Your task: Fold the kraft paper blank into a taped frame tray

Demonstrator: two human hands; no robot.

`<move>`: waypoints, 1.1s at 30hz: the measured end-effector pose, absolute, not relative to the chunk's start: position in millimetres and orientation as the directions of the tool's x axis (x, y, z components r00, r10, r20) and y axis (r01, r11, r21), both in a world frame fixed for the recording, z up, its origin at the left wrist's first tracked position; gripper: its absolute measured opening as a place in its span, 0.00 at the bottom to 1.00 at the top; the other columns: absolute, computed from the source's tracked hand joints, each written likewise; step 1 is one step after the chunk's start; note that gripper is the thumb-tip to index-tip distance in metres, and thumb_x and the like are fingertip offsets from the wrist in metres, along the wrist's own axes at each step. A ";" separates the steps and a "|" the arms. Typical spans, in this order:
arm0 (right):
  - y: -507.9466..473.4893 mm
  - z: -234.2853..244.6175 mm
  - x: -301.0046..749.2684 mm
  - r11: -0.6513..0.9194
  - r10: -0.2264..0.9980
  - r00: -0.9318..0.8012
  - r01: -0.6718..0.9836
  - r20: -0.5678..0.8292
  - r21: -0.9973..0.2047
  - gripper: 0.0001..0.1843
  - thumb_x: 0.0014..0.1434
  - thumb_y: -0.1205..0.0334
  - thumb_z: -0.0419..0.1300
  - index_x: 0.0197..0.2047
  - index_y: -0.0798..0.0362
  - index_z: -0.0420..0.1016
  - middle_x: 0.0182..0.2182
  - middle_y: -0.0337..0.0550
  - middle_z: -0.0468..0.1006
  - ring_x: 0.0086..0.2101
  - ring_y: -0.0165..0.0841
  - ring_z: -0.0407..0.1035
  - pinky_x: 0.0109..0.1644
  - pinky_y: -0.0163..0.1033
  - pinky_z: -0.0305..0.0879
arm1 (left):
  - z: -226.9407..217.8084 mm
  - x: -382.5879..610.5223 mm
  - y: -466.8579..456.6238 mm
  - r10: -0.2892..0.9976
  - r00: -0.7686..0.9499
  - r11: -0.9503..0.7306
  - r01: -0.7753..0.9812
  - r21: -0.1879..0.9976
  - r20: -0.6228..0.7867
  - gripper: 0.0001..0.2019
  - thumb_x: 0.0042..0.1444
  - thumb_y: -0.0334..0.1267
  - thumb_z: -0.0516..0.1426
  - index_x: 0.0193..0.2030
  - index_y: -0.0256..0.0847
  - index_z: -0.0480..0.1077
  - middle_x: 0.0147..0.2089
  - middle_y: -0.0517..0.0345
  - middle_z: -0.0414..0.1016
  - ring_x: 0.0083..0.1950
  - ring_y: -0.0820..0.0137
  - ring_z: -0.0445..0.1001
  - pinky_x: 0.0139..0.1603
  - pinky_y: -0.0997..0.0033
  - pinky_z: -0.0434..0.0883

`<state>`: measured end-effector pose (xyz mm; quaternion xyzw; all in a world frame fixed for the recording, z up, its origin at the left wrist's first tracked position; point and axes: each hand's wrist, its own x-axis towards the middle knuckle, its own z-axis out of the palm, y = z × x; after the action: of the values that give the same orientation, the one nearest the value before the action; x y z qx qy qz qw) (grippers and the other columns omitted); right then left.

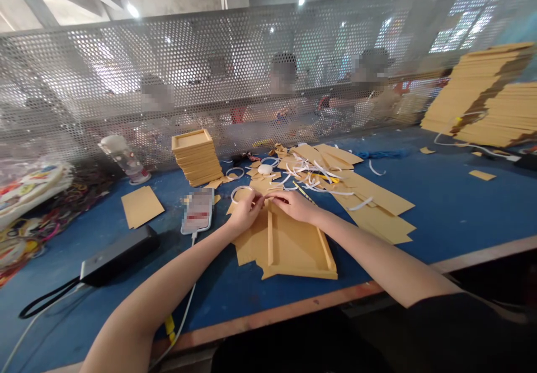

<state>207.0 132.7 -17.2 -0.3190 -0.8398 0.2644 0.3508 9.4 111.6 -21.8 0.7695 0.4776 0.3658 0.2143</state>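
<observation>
On the worktop [453,205], right of the phone [199,212] and nearer than the white strips [312,176], pinching the tray [298,241] at its far left corner, clamping it there between the fingers of left hand [246,213] and right hand [294,206] alike.

Pinching far-left corner of cardboard tray [297,240] with left hand [246,212] and right hand [294,205], on blue table [451,199]; with phone [198,211] to left, white strips [310,173] beyond.
</observation>
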 end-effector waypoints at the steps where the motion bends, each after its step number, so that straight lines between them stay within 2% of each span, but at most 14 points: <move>1: 133.1 -17.5 207.1 0.656 0.723 -0.546 0.352 0.423 -0.667 0.17 0.62 0.69 0.52 0.49 0.47 0.78 0.48 0.43 0.80 0.50 0.37 0.72 0.58 0.48 0.64 | -21.6 9.3 111.4 0.893 0.289 -0.451 0.578 0.680 0.346 0.11 0.64 0.43 0.49 0.37 0.40 0.68 0.33 0.57 0.75 0.34 0.70 0.74 0.37 0.71 0.70; 6: 132.2 -16.8 206.2 0.643 0.737 -0.534 0.365 0.414 -0.673 0.15 0.62 0.68 0.53 0.47 0.48 0.78 0.46 0.43 0.81 0.48 0.36 0.74 0.55 0.45 0.67 | -21.8 8.6 113.1 0.899 0.332 -0.433 0.593 0.679 0.284 0.14 0.59 0.47 0.54 0.33 0.38 0.73 0.30 0.56 0.77 0.31 0.69 0.73 0.31 0.72 0.68; 13: 132.8 -16.1 205.5 0.558 0.775 -0.550 0.366 0.310 -0.745 0.12 0.61 0.64 0.56 0.46 0.52 0.77 0.37 0.45 0.82 0.37 0.35 0.75 0.44 0.41 0.70 | -20.7 8.0 116.9 0.885 0.391 -0.451 0.575 0.683 0.254 0.14 0.58 0.45 0.54 0.34 0.39 0.77 0.34 0.54 0.79 0.36 0.66 0.75 0.37 0.70 0.70; 22: 140.8 -14.1 210.0 0.481 0.782 -0.580 0.330 0.228 -0.813 0.12 0.59 0.68 0.54 0.41 0.51 0.77 0.42 0.43 0.81 0.44 0.35 0.73 0.51 0.42 0.66 | -24.4 6.9 118.6 0.875 0.412 -0.468 0.585 0.663 0.254 0.15 0.58 0.47 0.54 0.35 0.39 0.77 0.34 0.54 0.78 0.34 0.67 0.74 0.37 0.71 0.70; 27: 145.2 -17.3 210.8 0.489 0.773 -0.593 0.328 0.226 -0.808 0.11 0.59 0.69 0.54 0.39 0.53 0.77 0.39 0.43 0.81 0.42 0.34 0.74 0.50 0.41 0.67 | -22.8 6.8 117.9 0.867 0.427 -0.481 0.584 0.654 0.256 0.16 0.59 0.48 0.53 0.35 0.39 0.76 0.33 0.56 0.78 0.34 0.68 0.73 0.36 0.72 0.69; 30: 145.1 -18.5 209.9 0.500 0.759 -0.608 0.314 0.234 -0.807 0.11 0.58 0.68 0.56 0.43 0.54 0.77 0.39 0.44 0.81 0.41 0.34 0.74 0.48 0.40 0.68 | -23.5 6.5 118.4 0.866 0.430 -0.481 0.583 0.655 0.253 0.15 0.58 0.47 0.53 0.35 0.39 0.76 0.33 0.56 0.77 0.34 0.68 0.73 0.36 0.72 0.69; 33: 142.0 -16.1 210.9 0.560 0.724 -0.633 0.310 0.272 -0.769 0.15 0.61 0.67 0.55 0.50 0.53 0.76 0.40 0.44 0.81 0.40 0.34 0.74 0.47 0.40 0.68 | -25.8 5.9 119.6 0.869 0.428 -0.476 0.582 0.659 0.250 0.14 0.58 0.45 0.54 0.35 0.38 0.75 0.32 0.55 0.77 0.33 0.68 0.73 0.34 0.72 0.69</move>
<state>210.9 142.0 -16.1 -0.3106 -0.8324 0.3518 0.2948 5.9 119.6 -25.8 0.8083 0.4489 0.2911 0.2460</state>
